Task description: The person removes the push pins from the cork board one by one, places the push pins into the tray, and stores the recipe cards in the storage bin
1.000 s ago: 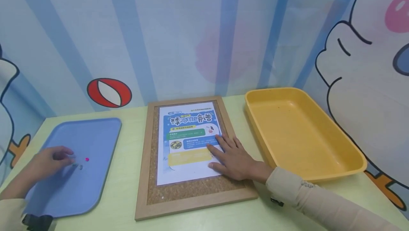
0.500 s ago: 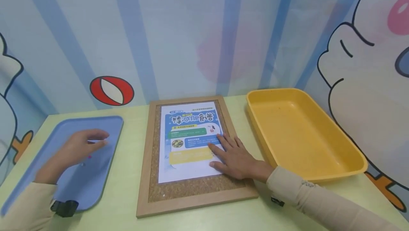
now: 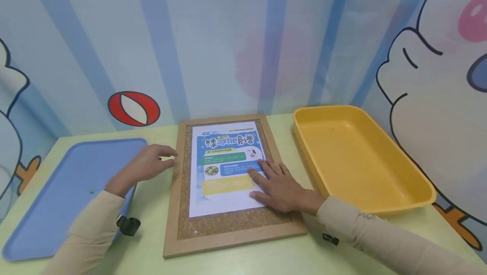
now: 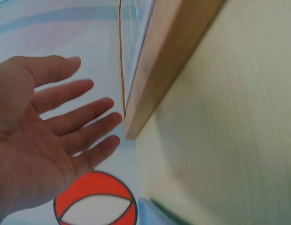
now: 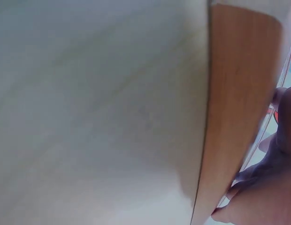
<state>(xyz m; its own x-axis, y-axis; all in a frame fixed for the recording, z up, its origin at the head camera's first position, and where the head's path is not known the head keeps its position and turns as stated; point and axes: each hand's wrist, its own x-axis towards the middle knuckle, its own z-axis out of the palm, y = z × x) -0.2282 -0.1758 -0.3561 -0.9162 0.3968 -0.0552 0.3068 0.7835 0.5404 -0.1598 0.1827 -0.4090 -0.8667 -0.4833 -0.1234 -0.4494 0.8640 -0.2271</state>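
Observation:
A printed sheet (image 3: 218,207) with a blue heading lies on the cork surface (image 3: 236,226) of a wooden-framed board (image 3: 213,247). My right hand (image 3: 279,190) rests on the sheet's lower right part and the board, fingers spread. Close by the board's left frame, my left hand (image 3: 146,165) is in the air with its fingers extended. In the left wrist view the left hand (image 4: 56,117) shows a bare palm and nothing between thumb and fingers. A tiny green piece (image 3: 91,191) lies on the blue tray (image 3: 72,165), part of which the left forearm hides.
A deep yellow tray (image 3: 357,156) stands to the right of the board, next to my right forearm. The pale table (image 3: 152,232) ends at a striped, cartoon-printed wall (image 3: 220,46) behind everything.
My left hand has moved from low over the blue tray, up and right to the board's left edge. The green piece now shows on the tray. The right hand stays on the sheet.

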